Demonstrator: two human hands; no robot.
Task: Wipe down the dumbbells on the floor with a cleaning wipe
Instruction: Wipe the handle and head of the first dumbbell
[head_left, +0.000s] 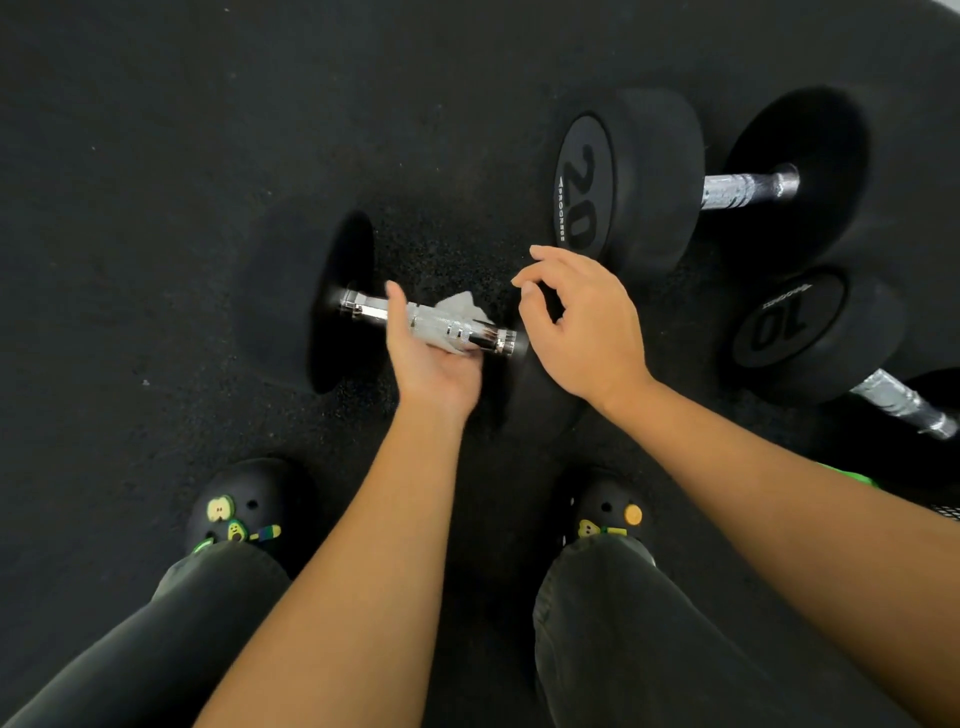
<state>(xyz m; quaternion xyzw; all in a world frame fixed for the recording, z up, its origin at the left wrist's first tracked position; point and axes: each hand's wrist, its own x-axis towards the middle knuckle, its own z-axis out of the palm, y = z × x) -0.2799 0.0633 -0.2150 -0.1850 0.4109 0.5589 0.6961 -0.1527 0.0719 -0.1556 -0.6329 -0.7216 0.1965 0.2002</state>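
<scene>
One dumbbell is under way: left hand curls the wipe round its handle; right hand hovers slack, empty; two others likely remain.

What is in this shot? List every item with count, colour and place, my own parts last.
dumbbells: three, black heads and silver handles; centre dumbbell at the hands, 20 dumbbell upper right, 10 dumbbell far right
cleaning wipe: one, white, around the centre dumbbell's handle
floor: black, speckled, under everything
green object: one, bright green, right edge; too little shows to name it
clogs: two, black with yellow-green charms, bottom
trousers: one pair, dark grey, bottom
left hand: under the centre handle, gripping the wipe
right hand: over that dumbbell's right end, fingers loosely curled, holding nothing
</scene>
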